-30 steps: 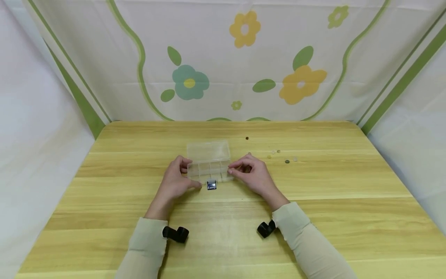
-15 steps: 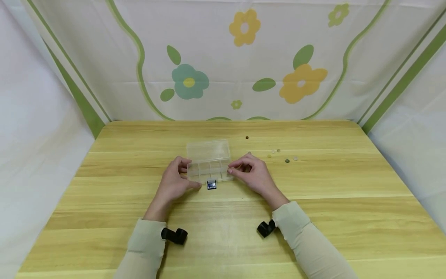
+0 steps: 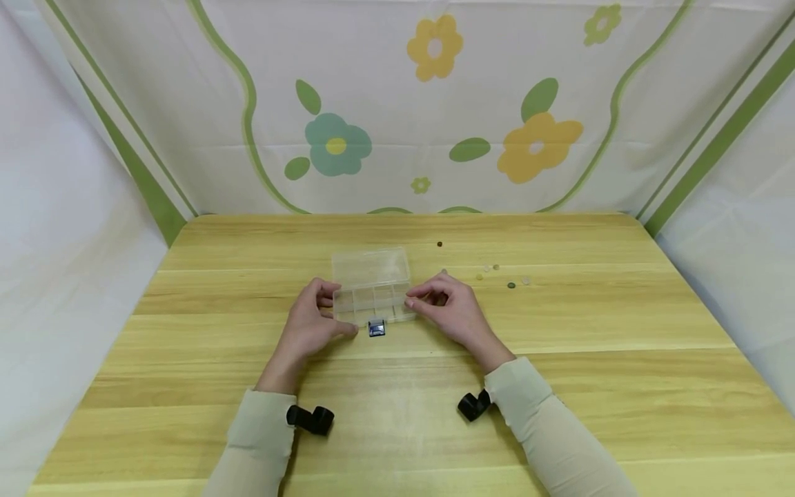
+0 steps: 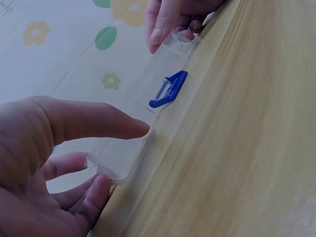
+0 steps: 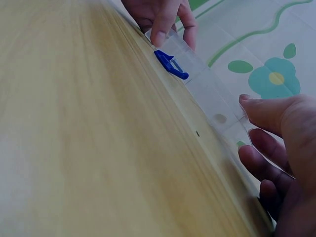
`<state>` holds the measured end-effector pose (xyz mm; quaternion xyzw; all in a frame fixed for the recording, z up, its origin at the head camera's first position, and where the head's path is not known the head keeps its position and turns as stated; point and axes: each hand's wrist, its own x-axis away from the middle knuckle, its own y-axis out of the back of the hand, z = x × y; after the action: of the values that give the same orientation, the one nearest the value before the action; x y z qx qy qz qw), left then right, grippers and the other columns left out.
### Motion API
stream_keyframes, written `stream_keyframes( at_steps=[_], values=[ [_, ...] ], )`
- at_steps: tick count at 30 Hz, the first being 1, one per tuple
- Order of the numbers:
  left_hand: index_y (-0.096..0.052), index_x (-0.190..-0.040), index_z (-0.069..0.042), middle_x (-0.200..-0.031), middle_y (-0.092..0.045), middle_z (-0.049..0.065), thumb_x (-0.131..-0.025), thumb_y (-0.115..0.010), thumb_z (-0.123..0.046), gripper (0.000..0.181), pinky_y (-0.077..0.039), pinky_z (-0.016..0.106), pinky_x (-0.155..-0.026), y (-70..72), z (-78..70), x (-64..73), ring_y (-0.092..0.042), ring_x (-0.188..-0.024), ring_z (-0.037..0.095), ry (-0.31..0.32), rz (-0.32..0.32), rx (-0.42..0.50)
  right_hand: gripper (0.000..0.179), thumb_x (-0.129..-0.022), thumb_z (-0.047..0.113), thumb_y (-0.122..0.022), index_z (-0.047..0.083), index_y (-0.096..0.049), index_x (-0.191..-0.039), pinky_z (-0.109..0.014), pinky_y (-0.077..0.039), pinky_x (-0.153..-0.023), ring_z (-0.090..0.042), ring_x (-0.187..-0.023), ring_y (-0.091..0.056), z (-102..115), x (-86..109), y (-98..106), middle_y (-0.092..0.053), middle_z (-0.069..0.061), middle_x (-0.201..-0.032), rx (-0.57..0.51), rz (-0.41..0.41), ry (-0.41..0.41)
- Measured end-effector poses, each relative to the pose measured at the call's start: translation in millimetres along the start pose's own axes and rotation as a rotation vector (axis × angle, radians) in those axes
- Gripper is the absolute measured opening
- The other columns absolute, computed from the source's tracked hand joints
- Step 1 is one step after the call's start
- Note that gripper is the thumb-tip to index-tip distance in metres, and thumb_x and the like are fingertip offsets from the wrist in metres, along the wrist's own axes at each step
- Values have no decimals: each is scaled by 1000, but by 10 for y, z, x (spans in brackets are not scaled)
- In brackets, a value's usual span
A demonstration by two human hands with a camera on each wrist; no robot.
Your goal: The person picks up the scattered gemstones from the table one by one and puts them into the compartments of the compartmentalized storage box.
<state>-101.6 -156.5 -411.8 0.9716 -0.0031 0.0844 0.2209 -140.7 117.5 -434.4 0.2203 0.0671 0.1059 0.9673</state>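
A clear plastic compartment box (image 3: pixel 364 304) lies on the table with its lid (image 3: pixel 370 268) raised at the back. Its blue clasp (image 3: pixel 376 328) hangs at the front edge. My left hand (image 3: pixel 310 317) grips the box's left end, thumb along the front and fingers round the side. At the right end, my right hand (image 3: pixel 450 309) holds the box between thumb and curled fingers; the exact contact is partly hidden. In the right wrist view a small pale round piece (image 5: pixel 219 118) shows through the clear plastic near that end.
Several small button-like pieces lie right of the box, among them a dark one (image 3: pixel 511 285), a yellowish one (image 3: pixel 479 277) and a reddish-brown one (image 3: pixel 439 244) farther back. A flowered curtain (image 3: pixel 397 103) stands behind the wooden table (image 3: pixel 385 428).
Both hands keep their places on the box, and the loose pieces stay where they were. Only a very slight shift of the head view is visible.
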Motion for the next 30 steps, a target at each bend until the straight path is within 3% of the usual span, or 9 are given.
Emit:
stream_keyframes(
  at_steps=[17, 25, 30],
  values=[
    [-56, -140, -1, -130, -57, 20, -73, -91, 6, 76, -50, 30, -90, 4, 2, -6, -56, -113, 32, 2, -2, 3, 9, -95, 25, -84, 22, -85, -104, -25, -51, -73, -18, -85, -61, -9, -1, 7, -74, 2, -99, 5, -26, 16],
    [-55, -140, -1, -130, -57, 20, -74, -91, 6, 76, -51, 29, -89, 11, 23, -14, -58, -111, 32, 6, 1, 12, 9, -96, 25, -83, 22, -85, -104, -26, -51, -73, -19, -85, -61, -61, -12, 103, -71, 0, -100, 22, -90, 8],
    [-55, -140, -2, -129, -57, 20, -74, -91, 5, 76, -50, 29, -89, 15, 23, -14, -58, -111, 32, 19, -3, 13, 10, -96, 24, -83, 19, -85, -104, -24, -53, -77, -16, -88, -64, -141, -30, 230, -73, -1, -105, 44, -183, -2]
  ],
)
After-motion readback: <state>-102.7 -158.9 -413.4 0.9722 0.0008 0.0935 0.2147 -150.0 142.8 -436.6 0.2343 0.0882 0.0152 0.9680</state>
